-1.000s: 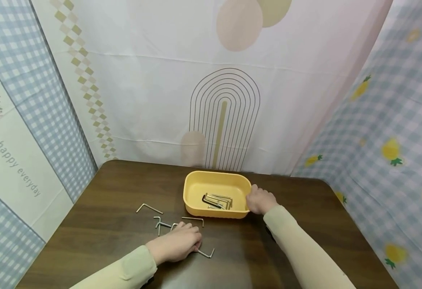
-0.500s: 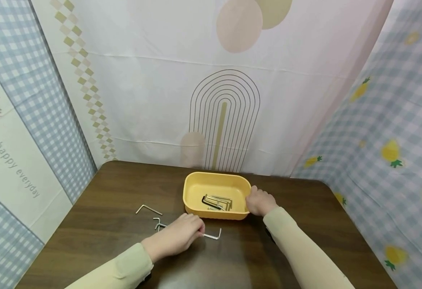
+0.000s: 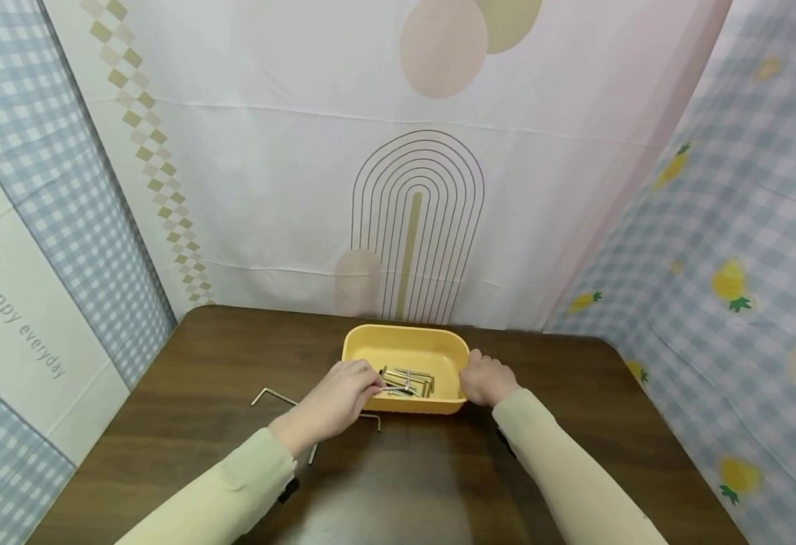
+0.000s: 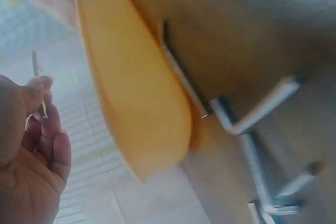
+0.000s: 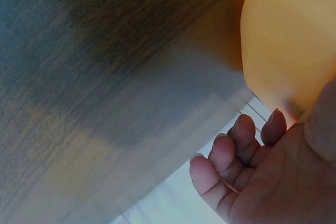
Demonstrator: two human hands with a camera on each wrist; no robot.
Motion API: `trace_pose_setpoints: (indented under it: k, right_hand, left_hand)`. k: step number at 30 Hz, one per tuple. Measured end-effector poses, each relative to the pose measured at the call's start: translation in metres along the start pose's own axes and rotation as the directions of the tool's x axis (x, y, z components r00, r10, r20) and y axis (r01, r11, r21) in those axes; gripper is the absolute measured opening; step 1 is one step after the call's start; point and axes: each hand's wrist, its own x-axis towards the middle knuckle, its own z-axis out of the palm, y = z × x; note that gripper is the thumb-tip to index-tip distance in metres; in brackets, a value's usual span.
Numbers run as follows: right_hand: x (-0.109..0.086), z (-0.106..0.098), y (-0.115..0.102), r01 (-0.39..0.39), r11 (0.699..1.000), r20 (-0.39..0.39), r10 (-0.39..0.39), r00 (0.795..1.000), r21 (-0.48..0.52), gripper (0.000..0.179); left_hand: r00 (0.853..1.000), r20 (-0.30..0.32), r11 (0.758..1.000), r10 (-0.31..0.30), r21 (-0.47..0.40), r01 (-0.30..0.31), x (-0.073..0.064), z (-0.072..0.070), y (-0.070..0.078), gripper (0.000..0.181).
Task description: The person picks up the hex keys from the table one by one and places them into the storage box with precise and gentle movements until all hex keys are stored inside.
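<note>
My left hand (image 3: 340, 401) reaches over the front left rim of a yellow plastic bin (image 3: 415, 407). Between its thumb and fingers it pinches a silver L-shaped hex key (image 3: 396, 389), whose bent end points into the bin. The left wrist view shows that hex key (image 4: 35, 65) held at the fingertips. Inside the bin lie several hex keys (image 3: 428, 381), brassy, silver and one dark. My right hand (image 3: 489, 378) grips the bin's right end. In the right wrist view its thumb and index finger meet at the yellow wall (image 5: 294, 40), the other fingers curled.
Several hex keys lie on the dark wooden table (image 3: 425, 492): one (image 3: 377, 422) just in front of the bin, one (image 3: 272, 392) to the left, others partly hidden under my left arm. Crossed silver hex keys (image 4: 262, 174) show in the left wrist view. A curtain (image 3: 268, 189) hangs behind.
My left hand has picked the silver hex key off the table and carried it up and away from me to over the bin. The right hand keeps its place at the bin's end.
</note>
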Motion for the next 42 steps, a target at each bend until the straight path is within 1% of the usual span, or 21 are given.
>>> trace_pose_setpoints:
  k: [3,6,10,13,15,18,22,26,30,33,38,42]
  right_hand:
    - [-0.001,0.000,0.000,-0.011,1.000,0.002,0.011,1.000,0.006,0.034]
    - [-0.002,0.000,-0.001,-0.010,1.000,0.007,0.010,1.000,0.017,0.033]
    - [-0.002,0.000,-0.004,-0.001,0.999,0.014,0.001,1.000,0.033,0.033]
    - [-0.002,0.000,-0.005,-0.004,0.999,0.020,0.003,1.000,0.034,0.034]
    - [-0.001,0.001,-0.004,-0.004,1.000,0.020,0.004,1.000,0.030,0.034]
    - [-0.001,0.002,-0.005,-0.007,1.000,0.016,0.007,1.000,0.026,0.035]
    - [-0.002,0.003,-0.005,-0.021,1.000,0.014,0.021,1.000,0.020,0.035]
    - [-0.002,0.004,-0.004,-0.036,0.999,0.020,0.035,0.999,0.028,0.035]
    - [-0.002,0.004,-0.004,-0.036,0.999,0.016,0.036,0.999,0.034,0.036]
    - [-0.002,0.003,-0.005,-0.041,0.999,0.011,0.040,0.999,0.036,0.037]
    - [-0.002,0.001,-0.004,-0.045,0.999,0.013,0.044,0.999,0.030,0.035]
    - [-0.003,0.000,-0.003,-0.049,0.998,0.022,0.048,0.999,0.035,0.035]
  left_hand:
    - [0.998,0.029,0.999,-0.047,0.019,0.046,0.015,0.000,-0.008,0.007]
    - [0.993,0.088,0.996,-0.076,0.052,0.072,0.026,0.005,-0.018,0.009]
    - [0.986,0.152,0.996,-0.068,0.071,0.057,0.033,0.015,-0.032,0.008]
    - [0.979,0.189,0.996,-0.075,0.069,0.063,0.035,0.021,-0.037,0.006]
    - [0.973,0.211,0.995,-0.091,0.066,0.078,0.036,0.023,-0.038,0.006]
    - [0.959,0.250,0.990,-0.136,0.066,0.123,0.038,0.024,-0.038,0.008]
    - [0.943,0.286,0.984,-0.173,0.086,0.154,0.041,0.028,-0.039,0.009]
    - [0.931,0.318,0.983,-0.179,0.095,0.157,0.043,0.030,-0.040,0.015]
    - [0.911,0.368,0.982,-0.188,0.078,0.172,0.045,0.028,-0.038,0.023]
    - [0.900,0.387,0.979,-0.202,0.078,0.186,0.047,0.026,-0.037,0.023]
    - [0.901,0.379,0.977,-0.211,0.095,0.189,0.048,0.029,-0.038,0.024]
    - [0.909,0.350,0.974,-0.225,0.109,0.200,0.049,0.032,-0.038,0.032]
